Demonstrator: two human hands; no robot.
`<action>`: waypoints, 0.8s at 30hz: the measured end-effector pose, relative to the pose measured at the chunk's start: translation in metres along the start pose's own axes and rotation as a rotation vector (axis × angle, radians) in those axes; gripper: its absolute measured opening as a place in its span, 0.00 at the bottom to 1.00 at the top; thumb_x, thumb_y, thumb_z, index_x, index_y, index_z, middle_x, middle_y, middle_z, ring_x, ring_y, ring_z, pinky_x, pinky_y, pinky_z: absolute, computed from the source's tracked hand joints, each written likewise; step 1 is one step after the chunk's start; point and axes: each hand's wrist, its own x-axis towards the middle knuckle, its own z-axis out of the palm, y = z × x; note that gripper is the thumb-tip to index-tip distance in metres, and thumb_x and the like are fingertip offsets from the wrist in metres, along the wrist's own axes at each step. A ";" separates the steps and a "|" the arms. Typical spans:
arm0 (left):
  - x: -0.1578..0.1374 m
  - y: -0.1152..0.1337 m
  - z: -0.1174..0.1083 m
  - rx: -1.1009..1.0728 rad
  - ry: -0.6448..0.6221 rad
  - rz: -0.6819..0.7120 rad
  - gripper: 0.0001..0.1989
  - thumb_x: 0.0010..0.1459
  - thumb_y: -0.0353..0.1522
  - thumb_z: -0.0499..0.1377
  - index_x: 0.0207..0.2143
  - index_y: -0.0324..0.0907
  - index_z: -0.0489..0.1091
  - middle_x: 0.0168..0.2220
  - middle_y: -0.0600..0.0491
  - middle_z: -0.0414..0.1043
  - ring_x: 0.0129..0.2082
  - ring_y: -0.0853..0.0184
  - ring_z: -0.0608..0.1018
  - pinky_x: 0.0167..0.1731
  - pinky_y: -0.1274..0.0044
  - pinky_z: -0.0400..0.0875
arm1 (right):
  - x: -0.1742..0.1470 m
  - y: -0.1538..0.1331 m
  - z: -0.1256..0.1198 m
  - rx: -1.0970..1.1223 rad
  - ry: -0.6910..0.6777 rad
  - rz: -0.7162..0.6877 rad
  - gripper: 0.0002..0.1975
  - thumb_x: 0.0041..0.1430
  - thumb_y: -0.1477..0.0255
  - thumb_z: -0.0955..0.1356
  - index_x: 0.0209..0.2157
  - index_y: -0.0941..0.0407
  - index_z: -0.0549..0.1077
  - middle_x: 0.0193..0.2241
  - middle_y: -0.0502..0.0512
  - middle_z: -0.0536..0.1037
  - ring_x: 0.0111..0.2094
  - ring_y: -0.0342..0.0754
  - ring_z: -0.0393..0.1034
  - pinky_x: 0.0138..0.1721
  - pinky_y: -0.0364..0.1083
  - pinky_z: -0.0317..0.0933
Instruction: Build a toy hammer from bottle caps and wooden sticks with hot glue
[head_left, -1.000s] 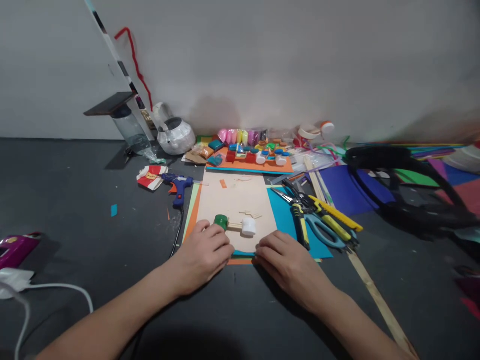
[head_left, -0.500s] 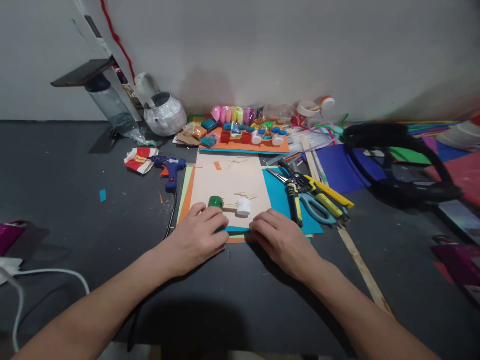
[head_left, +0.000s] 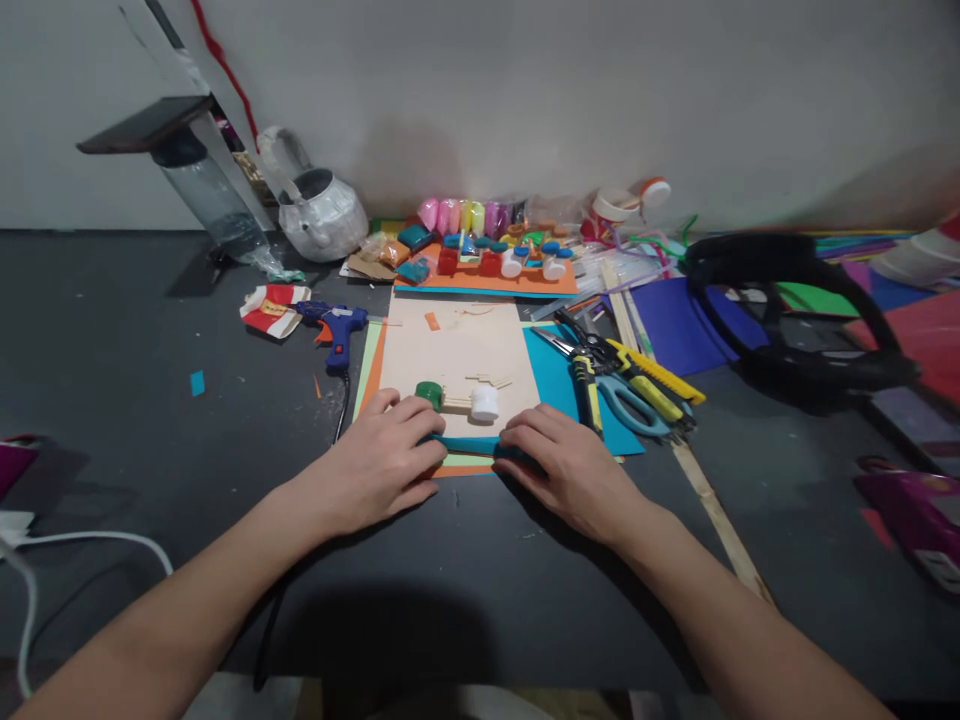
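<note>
My left hand (head_left: 379,455) and my right hand (head_left: 566,462) are closed on the near edge of a sheet of blue paper (head_left: 472,444), thumbs on the near side and fingers curled over. Between them the blue edge stands up a little in a strip. Just beyond, on the pale sheet (head_left: 461,340), lie a green bottle cap (head_left: 430,394) and a white bottle cap (head_left: 484,403) joined by thin wooden sticks (head_left: 457,404). Short stick pieces (head_left: 491,380) lie behind them. Green and orange sheets show under the stack.
A blue glue gun (head_left: 339,330) lies left of the papers, its cord running nearer. Pliers (head_left: 585,385), blue-handled scissors (head_left: 634,408) and a yellow cutter (head_left: 660,372) lie on the right. Clay packs (head_left: 472,217), a silver pot (head_left: 324,215) and a black ring-shaped frame (head_left: 810,370) stand farther out.
The near edge of the blue paper has risen between my hands and shows as a wider strip. My hands keep their hold, and the view has shifted slightly.
</note>
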 end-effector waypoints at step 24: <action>-0.003 0.004 -0.012 0.105 -0.042 -0.020 0.06 0.61 0.35 0.59 0.36 0.41 0.68 0.47 0.48 0.71 0.52 0.55 0.69 0.49 0.62 0.58 | 0.006 -0.011 0.005 -0.102 0.059 -0.148 0.06 0.63 0.70 0.68 0.33 0.59 0.73 0.50 0.65 0.73 0.52 0.59 0.61 0.52 0.62 0.62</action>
